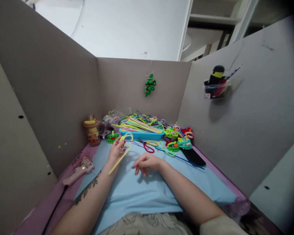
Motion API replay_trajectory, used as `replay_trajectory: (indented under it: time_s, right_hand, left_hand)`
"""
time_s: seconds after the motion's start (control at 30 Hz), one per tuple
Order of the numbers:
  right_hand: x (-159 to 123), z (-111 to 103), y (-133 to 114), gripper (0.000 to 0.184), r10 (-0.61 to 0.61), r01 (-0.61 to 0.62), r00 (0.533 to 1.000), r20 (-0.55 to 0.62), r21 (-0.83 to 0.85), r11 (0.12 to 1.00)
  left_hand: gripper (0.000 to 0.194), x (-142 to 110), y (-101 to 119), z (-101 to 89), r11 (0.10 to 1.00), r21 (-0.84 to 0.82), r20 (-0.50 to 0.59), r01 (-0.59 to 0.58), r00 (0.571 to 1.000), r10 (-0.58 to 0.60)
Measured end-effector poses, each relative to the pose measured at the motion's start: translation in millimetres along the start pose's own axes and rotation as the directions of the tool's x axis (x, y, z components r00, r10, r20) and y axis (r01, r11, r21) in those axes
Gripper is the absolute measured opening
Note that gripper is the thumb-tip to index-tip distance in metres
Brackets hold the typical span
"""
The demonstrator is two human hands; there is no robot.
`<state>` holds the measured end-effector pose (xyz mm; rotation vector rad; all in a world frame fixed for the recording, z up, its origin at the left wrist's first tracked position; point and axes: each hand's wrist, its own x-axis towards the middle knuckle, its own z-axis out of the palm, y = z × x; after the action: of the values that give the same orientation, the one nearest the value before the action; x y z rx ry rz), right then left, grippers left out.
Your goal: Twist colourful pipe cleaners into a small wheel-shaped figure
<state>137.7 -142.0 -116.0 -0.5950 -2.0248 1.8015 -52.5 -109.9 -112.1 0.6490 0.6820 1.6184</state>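
Observation:
A pale yellow pipe cleaner, bent into a loop at its upper end, is pinched in the fingers of my left hand. Its loose end slants down toward my left wrist. My right hand hovers over the blue cloth with loosely curled fingers apart and nothing visible in them. Beyond it lie scissors with red and yellow handles. A blue tray piled with pastel pipe cleaners stands farther back.
At left are a pink glue gun with a lit green light and a lidded drink cup. Fuzzy figures and a black phone-like slab lie at right. Grey panels enclose the table; a clear holder hangs right.

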Motion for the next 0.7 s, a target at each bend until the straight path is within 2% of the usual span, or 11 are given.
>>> replay_trajectory:
  time_s: [0.03,0.07,0.1,0.13,0.17,0.2,0.3,0.37,0.6,0.7]
  right_hand:
    - [2.1,-2.2,1.3,0.041,-0.099,0.094,0.974,-0.204,-0.035,0.995]
    - [4.3,-3.9,2.3,0.034,-0.197,0.169,0.897,-0.396,-0.104,0.980]
    - [6.3,-4.9,3.0,0.028,-0.282,0.208,0.797,-0.534,-0.196,0.958]
    - [8.2,-5.0,3.6,0.022,-0.355,0.215,0.711,-0.607,-0.293,0.932]
    - [9.7,-4.1,4.2,0.018,-0.412,0.202,0.665,-0.622,-0.382,0.902]
    - [11.1,-2.2,5.1,0.018,-0.458,0.186,0.661,-0.594,-0.462,0.867]
    - [14.9,6.9,8.5,0.028,-0.522,0.163,0.747,-0.411,-0.648,0.744]
    - [18.0,13.1,10.6,0.030,-0.532,0.135,0.776,-0.339,-0.735,0.665]
    - [24.8,25.4,7.6,0.019,-0.553,0.023,0.795,-0.248,-0.899,0.437]
    - [23.2,30.3,2.1,0.014,-0.583,0.070,0.795,-0.166,-0.930,0.360]
  left_hand:
    - [0.050,-2.9,-1.4,2.0,1.000,0.021,0.008,0.017,1.000,-0.017]
    - [0.052,-6.1,-2.8,4.3,0.999,0.037,0.015,0.030,0.999,-0.030]
    - [0.054,-9.4,-4.4,6.6,0.998,0.050,0.025,0.040,0.999,-0.042]
    - [0.055,-12.4,-5.9,8.6,0.997,0.060,0.035,0.046,0.998,-0.048]
    - [0.055,-14.8,-7.5,10.3,0.997,0.066,0.048,0.050,0.997,-0.053]
    - [0.056,-16.6,-9.1,11.5,0.996,0.070,0.063,0.054,0.996,-0.058]
    - [0.057,-17.3,-13.9,11.9,0.995,0.078,0.096,0.055,0.993,-0.063]
    - [0.059,-15.7,-17.0,11.0,0.994,0.097,0.102,0.056,0.993,-0.066]
    - [0.051,-20.2,-24.0,13.9,0.983,0.185,0.137,-0.010,0.990,-0.016]
    - [0.050,-21.7,-25.1,14.4,0.976,0.218,0.175,0.024,0.982,-0.063]
